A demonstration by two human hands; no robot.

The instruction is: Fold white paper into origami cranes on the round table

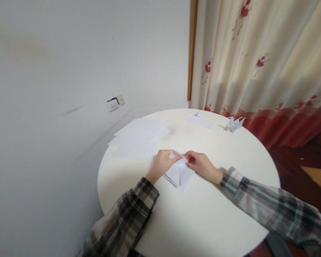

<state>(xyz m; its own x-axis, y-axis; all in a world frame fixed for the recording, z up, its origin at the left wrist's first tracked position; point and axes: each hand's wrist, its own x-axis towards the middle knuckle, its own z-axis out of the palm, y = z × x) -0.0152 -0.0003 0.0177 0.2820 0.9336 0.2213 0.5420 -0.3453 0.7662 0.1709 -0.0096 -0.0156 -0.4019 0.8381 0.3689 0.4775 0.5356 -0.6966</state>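
Observation:
A folded sheet of white paper (178, 174) lies near the middle of the round white table (208, 217), one corner pointing toward me and a crease running up its centre. My left hand (165, 161) is closed on its far left part, the thumb lying across the top of the paper. On the far right side, my right hand (202, 165) pinches the paper's edge between thumb and fingers. The far corner is partly hidden by my fingers and looks slightly raised.
Loose white sheets (139, 137) overlap at the table's left back. A folded paper crane (234, 124) stands at the right back. A smaller folded paper piece (198, 114) sits by a flat paper strip (200, 121). Behind are a wall with a socket (112, 105) and a curtain (256, 71).

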